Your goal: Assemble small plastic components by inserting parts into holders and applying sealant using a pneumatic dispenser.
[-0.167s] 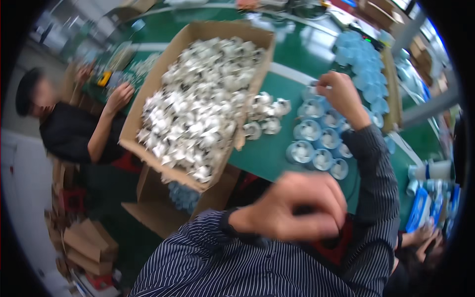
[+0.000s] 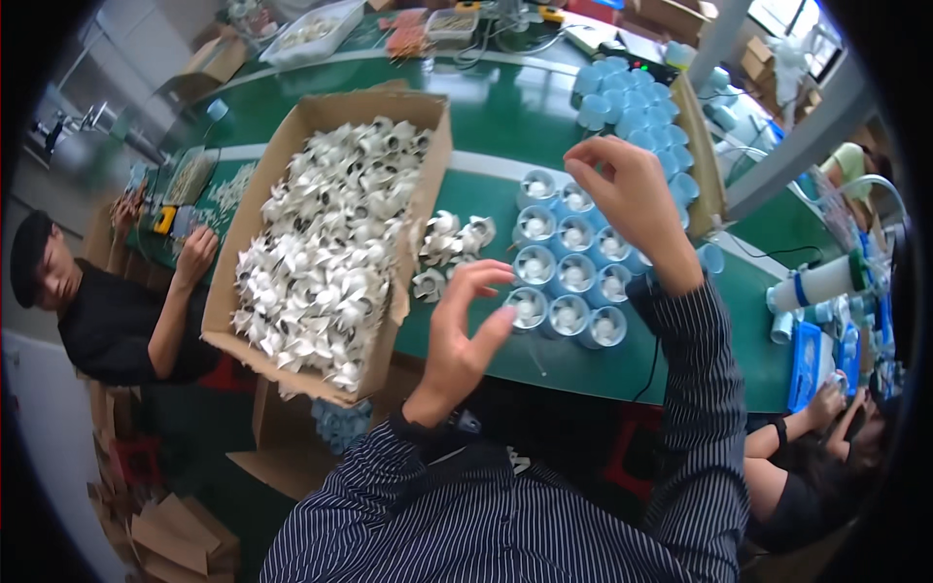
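Eleven pale blue cups [image 2: 569,267] with white cores, left hand [image 2: 462,335] grip open, right hand [image 2: 622,199] unclear

Cluster of pale-blue round cups [image 2: 571,275], upright, white inserts inside, packed together on green table

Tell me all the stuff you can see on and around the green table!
Cardboard box: one, brown, left on the table, full of white fan-shaped parts.
Loose white parts: a few, white, right of the box.
Blue cups: about a dozen, pale blue with white insides, clustered under the hands.
Stacked blue cups: many, pale blue, far right of the table.
Green table: one.
Co-worker: one, in black, seated at left.
Another person's arm: lower right.
Left hand: open, empty, above the cups.
Right hand: raised over the cups; fingertips pinched, contents unclear.
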Demonstrator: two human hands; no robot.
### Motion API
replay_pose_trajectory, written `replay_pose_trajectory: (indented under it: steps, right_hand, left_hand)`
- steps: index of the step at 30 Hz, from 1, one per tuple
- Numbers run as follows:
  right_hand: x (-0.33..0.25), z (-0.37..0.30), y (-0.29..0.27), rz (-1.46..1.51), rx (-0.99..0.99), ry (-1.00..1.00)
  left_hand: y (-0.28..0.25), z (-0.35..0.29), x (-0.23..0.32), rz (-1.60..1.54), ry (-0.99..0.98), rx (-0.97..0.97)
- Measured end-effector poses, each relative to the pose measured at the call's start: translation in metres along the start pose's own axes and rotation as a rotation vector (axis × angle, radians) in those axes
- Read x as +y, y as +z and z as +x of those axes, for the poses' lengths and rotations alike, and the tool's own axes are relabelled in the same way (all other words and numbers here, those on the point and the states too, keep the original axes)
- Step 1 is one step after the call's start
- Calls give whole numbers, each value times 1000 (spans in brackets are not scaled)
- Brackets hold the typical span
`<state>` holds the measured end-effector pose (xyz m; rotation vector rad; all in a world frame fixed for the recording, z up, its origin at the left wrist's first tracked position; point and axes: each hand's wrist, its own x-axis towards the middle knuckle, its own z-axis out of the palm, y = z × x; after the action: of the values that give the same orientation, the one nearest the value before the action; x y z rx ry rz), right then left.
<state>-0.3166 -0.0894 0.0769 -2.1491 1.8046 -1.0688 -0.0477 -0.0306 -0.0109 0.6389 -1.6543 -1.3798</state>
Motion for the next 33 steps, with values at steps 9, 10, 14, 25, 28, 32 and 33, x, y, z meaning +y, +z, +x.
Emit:
replay_pose_trajectory:
  steps: [9, 10, 14, 25, 28, 32, 33]
  right_hand:
    - [-61, -192, -65, 289, 146, 455]
    - [-59, -216, -55, 347, 179, 508]
    - [-73, -264, -23, 473, 204, 659]
    - [-48, -274, 8, 223, 286, 602]
    - [-37, -270, 1, 157, 325, 569]
    - [-30, -287, 8, 104, 424, 506]
    - [-27, -290, 10, 117, 462, 484]
  left_hand:
    - [51, 33, -64, 256, -51, 155]
    - [54, 41, -68, 255, -36, 145]
    - [47, 62, -67, 146, -145, 67]
    - [104, 53, -58, 126, -161, -2]
    - [122, 56, -48, 55, -162, 10]
    - [150, 43, -47, 38, -169, 50]
    - [154, 43, -50, 71, -157, 88]
